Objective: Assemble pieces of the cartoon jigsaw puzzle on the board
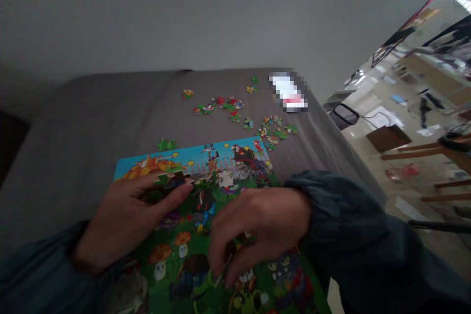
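Observation:
A partly assembled cartoon jigsaw puzzle [191,167] lies on a grey fabric surface [91,122], with blue sky at its far end and green ground nearest me. My left hand [127,213] rests over the puzzle's near left part, its fingertips at a ragged gap by dark pieces. My right hand [257,225] curls down over the green area, fingertips at the puzzle, and shadow hides whether a piece lies between them. Loose jigsaw pieces [230,110] are scattered beyond the puzzle, and a single green piece [166,144] lies just past its far edge.
A pixelated white and pink object [289,91] lies at the far edge of the grey surface, against a plain wall. Past the right edge, the floor below holds a cardboard box [388,137], wooden chair legs [415,152], papers and cables.

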The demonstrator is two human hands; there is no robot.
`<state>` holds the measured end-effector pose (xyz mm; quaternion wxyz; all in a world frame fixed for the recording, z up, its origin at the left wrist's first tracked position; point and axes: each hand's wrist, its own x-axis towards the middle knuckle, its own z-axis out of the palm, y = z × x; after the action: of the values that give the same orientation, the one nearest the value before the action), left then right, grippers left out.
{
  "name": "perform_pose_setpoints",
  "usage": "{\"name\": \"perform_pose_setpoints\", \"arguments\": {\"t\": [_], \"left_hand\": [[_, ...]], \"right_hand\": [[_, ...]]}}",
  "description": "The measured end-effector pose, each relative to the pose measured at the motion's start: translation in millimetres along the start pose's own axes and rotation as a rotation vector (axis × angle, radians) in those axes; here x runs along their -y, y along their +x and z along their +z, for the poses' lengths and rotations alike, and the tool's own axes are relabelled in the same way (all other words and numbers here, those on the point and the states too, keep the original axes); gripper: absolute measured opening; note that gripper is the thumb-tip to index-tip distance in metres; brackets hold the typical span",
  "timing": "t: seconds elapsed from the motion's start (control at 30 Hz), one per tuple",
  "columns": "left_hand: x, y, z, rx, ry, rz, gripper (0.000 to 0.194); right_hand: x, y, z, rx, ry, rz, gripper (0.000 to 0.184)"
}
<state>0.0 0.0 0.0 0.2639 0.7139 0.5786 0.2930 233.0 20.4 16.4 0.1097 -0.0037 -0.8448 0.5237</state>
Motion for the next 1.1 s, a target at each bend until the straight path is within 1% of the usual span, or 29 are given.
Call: {"name": "perform_pose_setpoints", "arguments": {"t": [0.03,0.1,0.13,0.17,0.2,0.27,0.33,0.4,0.5,0.6,0.7,0.87,1.0,1.1], "left_hand": [[-1.9,0.1,1.1,0.023,-0.029,0.011,0.029],[-3.0,-0.6,4.0,0.086,-0.067,0.036,0.028],[-2.8,-1.3,5.7,0.114,-0.074,0.056,0.027],[-2.3,-2.2,7.4,0.138,-0.075,0.079,0.025],[-1.7,-3.2,9.1,0.151,-0.067,0.108,0.022],[-0.2,-5.2,11.8,0.163,-0.032,0.183,0.017],[1.5,-6.9,13.5,0.133,0.005,0.265,0.018],[3.2,-8.1,14.2,0.075,0.014,0.338,0.021],[5.2,-8.8,14.1,0.013,-0.003,0.402,0.020],[5.8,-8.8,13.8,0.000,-0.001,0.441,0.017],[5.2,-8.5,13.1,0.015,-0.015,0.442,0.016],[3.3,-8.4,10.4,0.067,-0.082,0.419,0.013],[0.8,-10.4,9.2,0.066,-0.084,0.495,0.016],[-0.8,-12.7,8.2,0.086,-0.075,0.546,0.013]], "right_hand": [[1.2,-0.1,-0.1,-0.199,0.021,-0.011,0.016],[1.7,0.8,0.4,-0.600,-0.023,0.005,0.015],[1.1,2.0,0.5,-0.739,-0.074,0.026,0.014],[0.0,3.6,0.4,-0.828,-0.142,0.047,0.013],[-1.3,5.5,0.0,-0.878,-0.219,0.055,0.011],[-4.4,9.4,-0.9,-0.881,-0.366,0.027,0.008],[-6.9,12.2,-1.4,-0.836,-0.451,-0.029,0.005],[-8.4,13.6,-0.9,-0.790,-0.448,-0.067,0.004],[-9.7,13.9,1.6,-0.759,-0.398,-0.093,0.005],[-12.2,13.7,4.6,-0.736,-0.433,-0.086,0.005],[-14.2,13.5,6.3,-0.734,-0.479,-0.095,0.005],[-11.1,12.7,6.4,-0.718,-0.533,-0.248,0.005],[-11.5,11.3,9.6,-0.663,-0.680,-0.277,0.008],[-13.0,9.5,13.1,-0.639,-0.708,-0.309,0.010]]}}
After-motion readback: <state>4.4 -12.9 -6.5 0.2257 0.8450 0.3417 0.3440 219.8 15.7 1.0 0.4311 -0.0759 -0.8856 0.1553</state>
